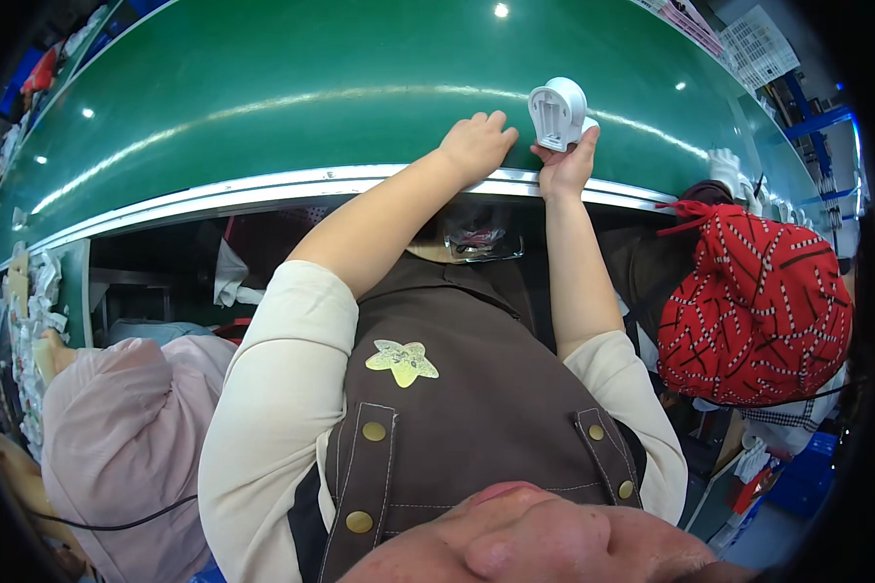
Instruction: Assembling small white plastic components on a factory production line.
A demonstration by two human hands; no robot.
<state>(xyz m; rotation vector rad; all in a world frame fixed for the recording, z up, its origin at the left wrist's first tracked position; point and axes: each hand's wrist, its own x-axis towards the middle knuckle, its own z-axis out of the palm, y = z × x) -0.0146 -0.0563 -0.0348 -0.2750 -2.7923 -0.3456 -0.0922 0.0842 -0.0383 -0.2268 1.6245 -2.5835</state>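
My right hand (567,173) grips a white plastic housing (558,115) with a rounded top and a hollow, slotted inner side. It is held upright just above the green tabletop (321,126), near the metal front edge. The thumb and fingers hold its lower part; a white rounded piece shows beside the thumb, and I cannot tell whether it is separate. To the left, my left hand (478,148) rests at the table edge with its fingers curled in. Whatever those fingers hold, if anything, is hidden. A small gap parts this hand from the housing.
A metal strip (360,178) borders the table. Beneath it, a shelf holds a clear plastic package (483,238) and a white cloth (231,277). At right sits a person in a red patterned cap (753,306); at left, another in a pale pink head covering (131,428). Papers (756,47) hang far right.
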